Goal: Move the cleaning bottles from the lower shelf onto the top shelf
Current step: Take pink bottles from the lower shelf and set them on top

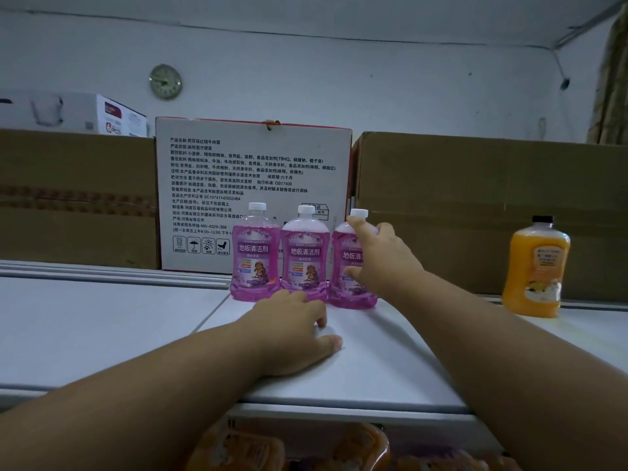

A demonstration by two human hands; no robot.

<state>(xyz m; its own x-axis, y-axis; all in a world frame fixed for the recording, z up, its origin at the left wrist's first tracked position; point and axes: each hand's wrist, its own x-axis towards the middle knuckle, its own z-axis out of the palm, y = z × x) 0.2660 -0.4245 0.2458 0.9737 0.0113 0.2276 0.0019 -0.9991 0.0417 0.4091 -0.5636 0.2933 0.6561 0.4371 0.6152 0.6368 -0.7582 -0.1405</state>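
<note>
The right hand (377,256) is gripping the third purple floor-cleaner bottle (346,266), setting it upright on the top shelf (102,321) beside two others; the left hand (299,334) is resting flat, relaxed. Next, letting go cleanly.

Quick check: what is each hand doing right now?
Left hand: open, resting on the top shelf, holding nothing.
Right hand: grips the rightmost purple bottle.
</note>
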